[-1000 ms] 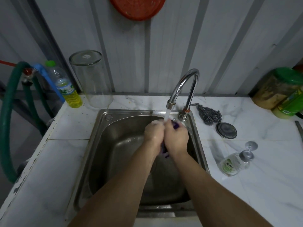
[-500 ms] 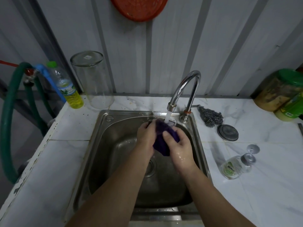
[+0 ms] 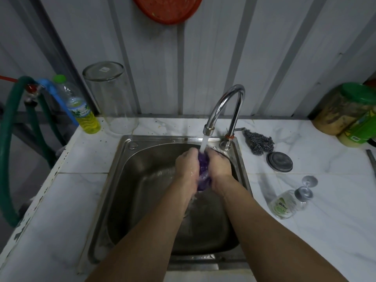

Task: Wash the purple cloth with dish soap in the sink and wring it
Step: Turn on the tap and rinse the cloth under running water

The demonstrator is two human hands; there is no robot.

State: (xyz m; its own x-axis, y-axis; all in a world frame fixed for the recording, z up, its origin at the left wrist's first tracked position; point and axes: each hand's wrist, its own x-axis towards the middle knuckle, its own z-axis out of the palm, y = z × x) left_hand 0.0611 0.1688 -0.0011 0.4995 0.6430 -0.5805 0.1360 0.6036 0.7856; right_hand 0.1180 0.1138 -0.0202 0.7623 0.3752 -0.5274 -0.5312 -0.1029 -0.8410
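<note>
Under tap (image 3: 223, 110) — both hands clench purple cloth (image 3: 204, 176) | soap bottle (image 3: 284, 204) lies right of sink (image 3: 122, 180)

The sink (image 3: 122, 180) sits in the counter (image 3: 61, 200); faucet (image 3: 223, 104) behind it, scourer (image 3: 259, 142) right, bottle (image 3: 81, 106) left.

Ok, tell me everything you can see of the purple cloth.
The purple cloth is a small, deep violet piece of fabric, wet and glistening, bunched into a narrow wad so its full shape and edges are hidden. It is squeezed between the left hand and the right hand, held above the steel sink. The stream of water from the curved chrome faucet falls straight onto its top, and its lower end pokes out below the palms.
</note>
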